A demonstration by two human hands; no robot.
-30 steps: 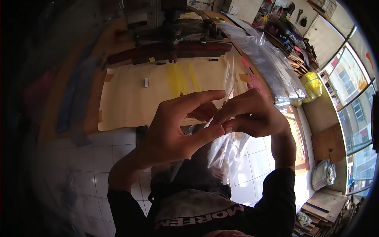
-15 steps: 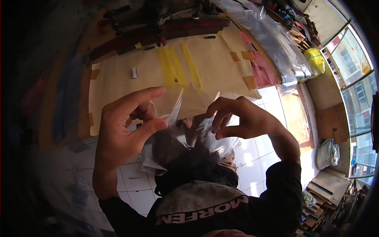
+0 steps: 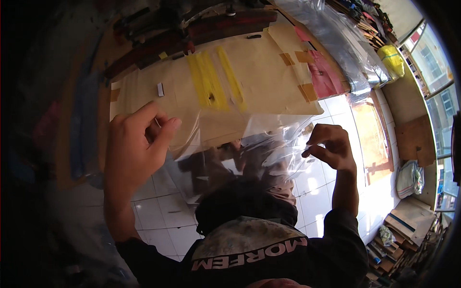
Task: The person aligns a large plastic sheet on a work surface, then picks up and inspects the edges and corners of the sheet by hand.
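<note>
A thin clear plastic sheet [image 3: 273, 126] is stretched between my two hands over the near edge of the table, with light glinting off its folds. Thumb and fingers of my left hand [image 3: 137, 139] are pinched together at its left side. On the right, my right hand [image 3: 334, 146] pinches its other side, out beyond the table's corner. Below, the sheet hangs in front of my lap, and the tiled floor shows through it. Under its far part lies the brown paper covering [image 3: 158, 113] of the table, with yellow tape strips [image 3: 206, 79] on it.
A long dark red bar [image 3: 230, 26] of a machine runs along the table's back. A small white piece [image 3: 160, 90] lies on the brown paper. More clear plastic [image 3: 343, 43] is heaped at the right, near a yellow bundle [image 3: 391, 62]. Wood boards [image 3: 408, 223] are stacked at lower right.
My hands have moved apart, the right one outward to the right and the left one slightly left. The plastic between them has spread from a crumpled bunch into a wider, tauter sheet.
</note>
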